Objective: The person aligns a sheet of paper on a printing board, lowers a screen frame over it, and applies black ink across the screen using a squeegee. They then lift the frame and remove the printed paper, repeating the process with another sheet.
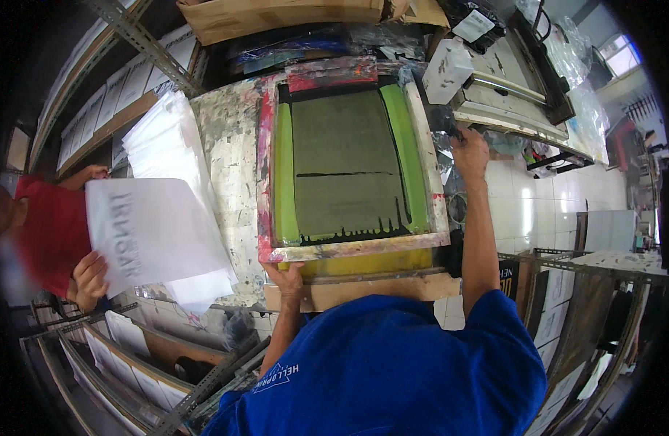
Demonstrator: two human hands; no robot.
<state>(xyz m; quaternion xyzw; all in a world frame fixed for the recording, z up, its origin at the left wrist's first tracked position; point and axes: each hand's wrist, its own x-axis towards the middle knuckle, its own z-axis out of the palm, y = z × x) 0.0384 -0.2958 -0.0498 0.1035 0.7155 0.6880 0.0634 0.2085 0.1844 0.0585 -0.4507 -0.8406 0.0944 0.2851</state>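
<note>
In front of me lies a screen-printing frame [353, 252] with paint-smeared edges. Its mesh [342, 138] is grey-green, with bright green side strips and black ink along its borders; a dark streak crosses the middle. At the near left corner, my left hand [285, 280] grips the frame, some of its fingers hidden beneath. Beyond the frame's right side, my right hand [470, 154] is closed around a dark, ink-stained thing [443, 122] whose kind I cannot make out. Under the near edge shows a yellow surface [367, 263].
On the left, a person in a red shirt [54, 229] holds a printed white sheet [149, 225] beside a stack of white sheets [167, 138]. A stained table [233, 138] supports the frame. Metal shelving [142, 47] stands left; a white container [448, 71] sits at far right.
</note>
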